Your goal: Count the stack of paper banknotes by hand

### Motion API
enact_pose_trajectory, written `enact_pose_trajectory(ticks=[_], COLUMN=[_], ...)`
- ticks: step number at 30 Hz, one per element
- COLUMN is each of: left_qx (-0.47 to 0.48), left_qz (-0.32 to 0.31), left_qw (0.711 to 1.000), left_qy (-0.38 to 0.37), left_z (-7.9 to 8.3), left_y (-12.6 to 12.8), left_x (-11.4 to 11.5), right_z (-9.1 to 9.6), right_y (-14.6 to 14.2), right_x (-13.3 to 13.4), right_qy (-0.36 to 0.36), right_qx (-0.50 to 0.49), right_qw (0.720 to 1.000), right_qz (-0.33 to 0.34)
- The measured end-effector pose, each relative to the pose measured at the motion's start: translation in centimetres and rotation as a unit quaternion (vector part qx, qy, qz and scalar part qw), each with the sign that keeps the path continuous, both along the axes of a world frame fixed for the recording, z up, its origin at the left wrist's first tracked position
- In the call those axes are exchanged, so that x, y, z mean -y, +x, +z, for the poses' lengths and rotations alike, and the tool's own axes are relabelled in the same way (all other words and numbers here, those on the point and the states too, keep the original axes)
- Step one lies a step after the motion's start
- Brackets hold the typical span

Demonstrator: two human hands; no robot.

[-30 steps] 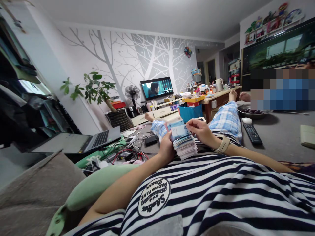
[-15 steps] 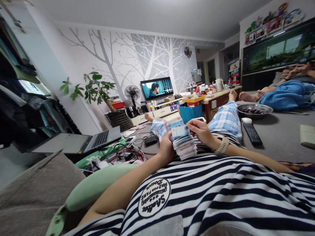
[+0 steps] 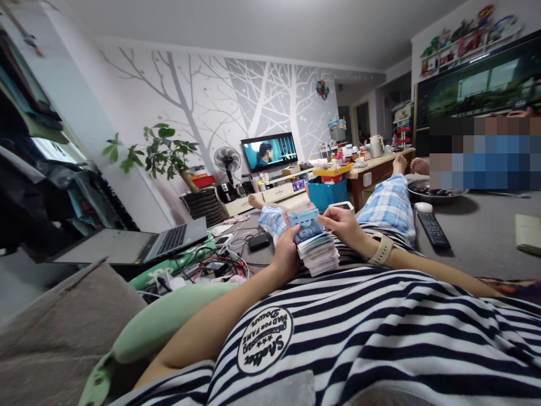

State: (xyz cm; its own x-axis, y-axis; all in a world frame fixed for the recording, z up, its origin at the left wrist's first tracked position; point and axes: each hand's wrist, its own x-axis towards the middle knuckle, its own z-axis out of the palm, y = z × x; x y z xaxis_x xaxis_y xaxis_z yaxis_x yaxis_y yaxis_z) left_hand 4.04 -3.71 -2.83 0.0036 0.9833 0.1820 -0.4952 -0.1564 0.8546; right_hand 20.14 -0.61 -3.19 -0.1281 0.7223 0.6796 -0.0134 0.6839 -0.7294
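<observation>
A thick stack of banknotes [image 3: 307,225] is held above my lap, its upper part showing a blue note with a portrait. My left hand [image 3: 288,251] is closed around the stack's left side, thumb on the top note. The lower ends of many notes fan downward over my striped shirt. My right hand [image 3: 344,225], with a pale watch on its wrist, pinches the right edge of the blue note between thumb and fingertips. Behind that hand a phone-like white-edged object [image 3: 347,206] partly shows.
On the left are an open laptop [image 3: 173,239], tangled cables and a green cushion [image 3: 169,316]. To the right lie a remote control [image 3: 433,228], a metal bowl [image 3: 437,195] of dark round fruit and a notebook [image 3: 528,234]. Another person's blurred shape is at the far right.
A pale note on top has been flipped down onto the lower ends, and a blue portrait note now shows. My right hand has shifted slightly left to its edge.
</observation>
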Motion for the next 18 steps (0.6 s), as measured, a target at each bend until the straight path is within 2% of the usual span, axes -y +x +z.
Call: enact_pose_trajectory(ticks=[8, 14, 18], left_qx=[0.002, 0.029, 0.048], left_qz=[-0.026, -0.001, 0.006], left_qw=[0.999, 1.000, 0.998], left_qy=[0.026, -0.007, -0.026], left_z=[-0.21, -0.12, 0.26], left_y=[0.04, 0.26, 0.48], left_x=[0.04, -0.35, -0.33], right_z=[0.13, 0.22, 0.25], right_y=[-0.11, -0.07, 0.03], right_x=[-0.46, -0.19, 0.12], right_qy=[0.013, 0.044, 0.061], right_qx=[0.026, 0.025, 0.021], right_qw=[0.998, 0.997, 0.996], right_qz=[-0.048, -0.066, -0.054])
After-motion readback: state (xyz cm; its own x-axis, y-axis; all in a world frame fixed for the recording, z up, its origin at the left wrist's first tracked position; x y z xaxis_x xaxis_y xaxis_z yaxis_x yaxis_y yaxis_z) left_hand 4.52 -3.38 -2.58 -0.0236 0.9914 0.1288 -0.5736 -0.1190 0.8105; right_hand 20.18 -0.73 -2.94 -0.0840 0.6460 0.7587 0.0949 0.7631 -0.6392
